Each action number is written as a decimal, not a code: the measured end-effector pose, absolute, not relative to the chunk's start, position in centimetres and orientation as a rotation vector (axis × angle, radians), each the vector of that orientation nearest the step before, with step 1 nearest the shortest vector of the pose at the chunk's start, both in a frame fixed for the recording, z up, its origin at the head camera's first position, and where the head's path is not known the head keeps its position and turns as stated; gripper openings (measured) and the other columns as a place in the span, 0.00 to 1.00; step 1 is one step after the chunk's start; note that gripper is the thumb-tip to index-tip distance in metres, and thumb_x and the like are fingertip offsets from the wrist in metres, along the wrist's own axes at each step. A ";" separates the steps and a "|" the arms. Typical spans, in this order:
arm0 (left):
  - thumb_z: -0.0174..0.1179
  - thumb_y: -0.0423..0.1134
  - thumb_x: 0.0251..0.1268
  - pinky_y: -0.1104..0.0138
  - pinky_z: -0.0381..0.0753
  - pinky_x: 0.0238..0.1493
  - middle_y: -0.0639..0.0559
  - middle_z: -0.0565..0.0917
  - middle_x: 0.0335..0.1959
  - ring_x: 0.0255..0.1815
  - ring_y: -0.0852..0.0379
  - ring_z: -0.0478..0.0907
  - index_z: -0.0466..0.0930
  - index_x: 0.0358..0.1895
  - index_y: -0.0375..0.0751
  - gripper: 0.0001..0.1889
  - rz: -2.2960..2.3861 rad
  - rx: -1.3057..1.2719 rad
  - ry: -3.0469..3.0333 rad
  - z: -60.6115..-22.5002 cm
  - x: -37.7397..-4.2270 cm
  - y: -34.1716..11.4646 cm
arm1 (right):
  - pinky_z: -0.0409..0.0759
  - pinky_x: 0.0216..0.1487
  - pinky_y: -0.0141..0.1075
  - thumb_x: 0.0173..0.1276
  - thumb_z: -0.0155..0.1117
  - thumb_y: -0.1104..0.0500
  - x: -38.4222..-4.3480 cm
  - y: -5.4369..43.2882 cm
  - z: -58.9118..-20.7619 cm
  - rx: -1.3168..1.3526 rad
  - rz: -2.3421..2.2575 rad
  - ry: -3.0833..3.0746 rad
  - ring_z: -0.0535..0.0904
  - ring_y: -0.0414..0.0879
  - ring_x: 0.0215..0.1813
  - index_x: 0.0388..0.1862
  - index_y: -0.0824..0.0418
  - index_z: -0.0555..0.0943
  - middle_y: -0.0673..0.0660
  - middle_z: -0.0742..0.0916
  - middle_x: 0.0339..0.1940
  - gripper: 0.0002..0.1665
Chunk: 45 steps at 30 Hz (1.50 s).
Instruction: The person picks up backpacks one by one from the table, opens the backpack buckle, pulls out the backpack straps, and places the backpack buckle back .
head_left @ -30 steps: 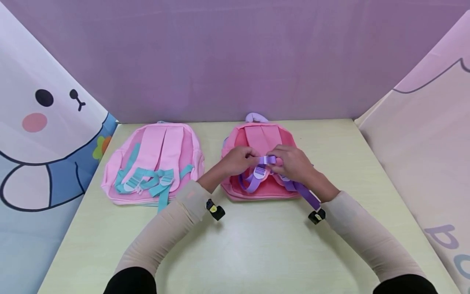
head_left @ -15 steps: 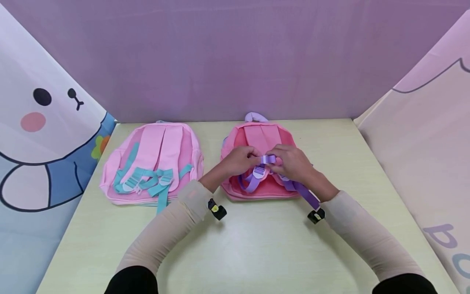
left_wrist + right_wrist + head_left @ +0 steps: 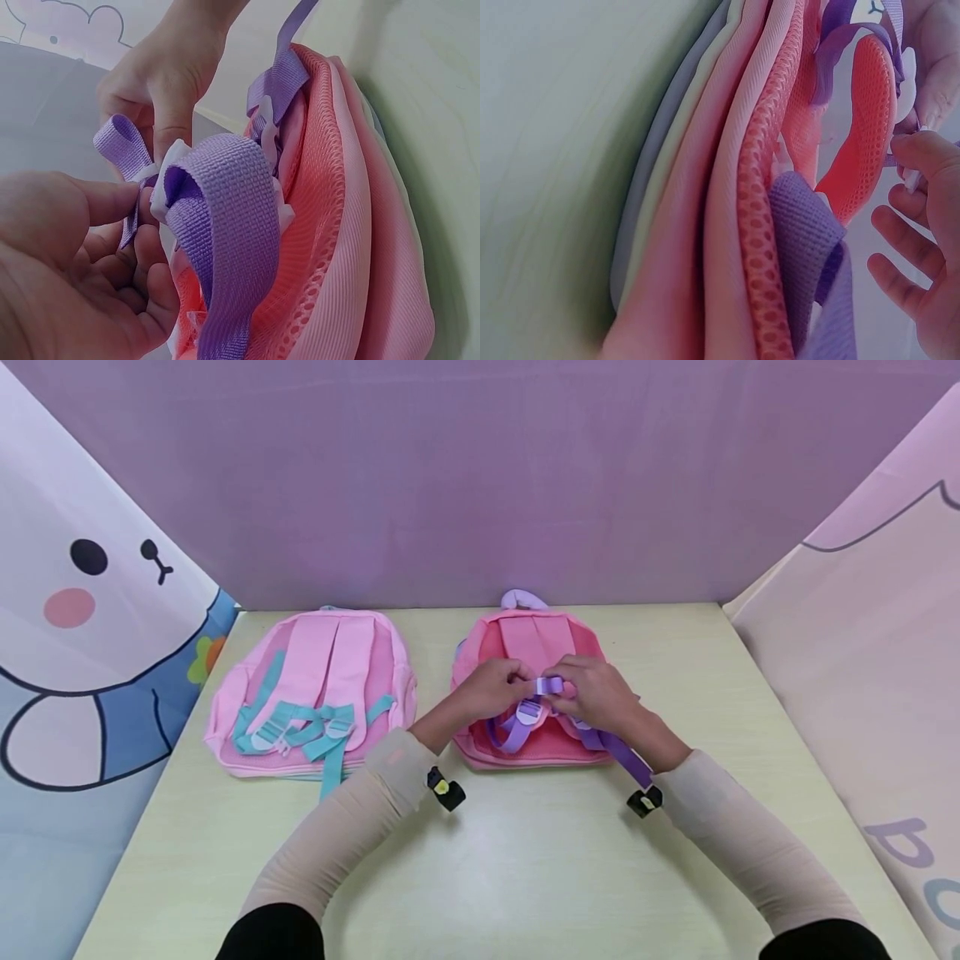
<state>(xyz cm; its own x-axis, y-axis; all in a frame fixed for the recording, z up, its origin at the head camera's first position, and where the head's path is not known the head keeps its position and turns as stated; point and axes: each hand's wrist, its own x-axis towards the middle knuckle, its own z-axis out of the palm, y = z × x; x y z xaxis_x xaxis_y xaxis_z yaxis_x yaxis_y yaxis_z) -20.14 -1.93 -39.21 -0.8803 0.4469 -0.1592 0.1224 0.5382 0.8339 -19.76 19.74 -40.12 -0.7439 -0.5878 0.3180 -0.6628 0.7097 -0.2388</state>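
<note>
A coral-pink backpack (image 3: 480, 743) lies back side up on the table, its purple webbing straps and light buckles loose on top. My left hand (image 3: 491, 689) pinches the purple strap between thumb and index finger. From the other side, my right hand (image 3: 596, 693) pinches the same strap (image 3: 553, 685) by its small white buckle (image 3: 913, 176). In the left wrist view, a strap loop (image 3: 124, 146) stands up beside the buckle, and a wider webbing loop (image 3: 232, 195) hangs in front. The right hand's other fingers are spread apart. The strap's tip is partly hidden by fingers.
Left of it lies a light-pink backpack (image 3: 247, 702) with teal straps (image 3: 330, 747), one tail hanging past its lower edge. Both bags rest near the back of the pale table (image 3: 525, 860). A purple backdrop (image 3: 480, 485) rises behind, with printed cloths at both sides.
My left hand has shifted very slightly right, toward the right hand, along the strap and buckle. Both hands keep their pinch; the backpacks stay in place.
</note>
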 end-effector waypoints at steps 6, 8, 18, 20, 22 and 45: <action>0.58 0.42 0.76 0.69 0.82 0.43 0.50 0.84 0.46 0.45 0.55 0.80 0.83 0.55 0.44 0.12 1.283 0.448 2.426 -39.2 -20.1 -1.9 | 0.86 0.53 0.48 0.60 0.79 0.54 -19.8 19.8 -40.2 0.991 0.496 -2.709 0.87 0.51 0.47 0.50 0.61 0.88 0.57 0.91 0.45 0.21; 0.57 0.42 0.77 0.69 0.81 0.41 0.49 0.84 0.46 0.44 0.55 0.79 0.82 0.55 0.44 0.11 1.278 0.450 2.429 -39.2 -20.1 -2.0 | 0.86 0.53 0.47 0.59 0.79 0.53 -19.7 19.7 -40.1 0.982 0.487 -2.716 0.87 0.51 0.47 0.50 0.61 0.88 0.57 0.91 0.46 0.22; 0.56 0.43 0.78 0.68 0.79 0.37 0.49 0.81 0.44 0.41 0.53 0.78 0.81 0.56 0.51 0.11 1.252 0.415 2.424 -39.1 -20.0 -2.4 | 0.86 0.51 0.46 0.59 0.79 0.53 -19.6 19.8 -40.0 0.973 0.491 -2.719 0.86 0.51 0.44 0.50 0.61 0.88 0.57 0.91 0.45 0.22; 0.57 0.43 0.77 0.69 0.79 0.34 0.49 0.81 0.42 0.37 0.54 0.77 0.82 0.55 0.49 0.10 1.264 0.401 2.414 -39.2 -20.0 -2.4 | 0.86 0.51 0.46 0.59 0.79 0.53 -19.6 19.8 -40.1 0.974 0.485 -2.719 0.86 0.50 0.45 0.50 0.61 0.88 0.57 0.90 0.45 0.22; 0.58 0.43 0.77 0.69 0.78 0.32 0.49 0.80 0.40 0.35 0.54 0.77 0.83 0.53 0.47 0.10 1.280 0.389 2.404 -39.2 -20.0 -2.3 | 0.86 0.51 0.46 0.59 0.79 0.53 -19.6 19.8 -40.1 0.975 0.480 -2.720 0.86 0.50 0.45 0.50 0.61 0.87 0.57 0.90 0.45 0.22; 0.57 0.41 0.77 0.71 0.77 0.37 0.50 0.82 0.40 0.39 0.56 0.76 0.83 0.50 0.44 0.08 1.285 0.423 2.418 -39.0 -20.1 -1.8 | 0.87 0.49 0.46 0.58 0.80 0.54 -19.7 19.9 -40.4 0.976 0.531 -2.682 0.87 0.51 0.43 0.48 0.62 0.88 0.58 0.91 0.43 0.21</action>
<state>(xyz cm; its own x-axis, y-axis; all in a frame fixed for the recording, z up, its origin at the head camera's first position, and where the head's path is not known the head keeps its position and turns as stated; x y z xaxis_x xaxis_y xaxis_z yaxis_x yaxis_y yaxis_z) -20.14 -1.82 -38.98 -0.8870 0.4253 -0.1799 0.0890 0.5396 0.8372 -19.74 19.88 -40.41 -0.7488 -0.5694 0.3392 -0.6557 0.7111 -0.2537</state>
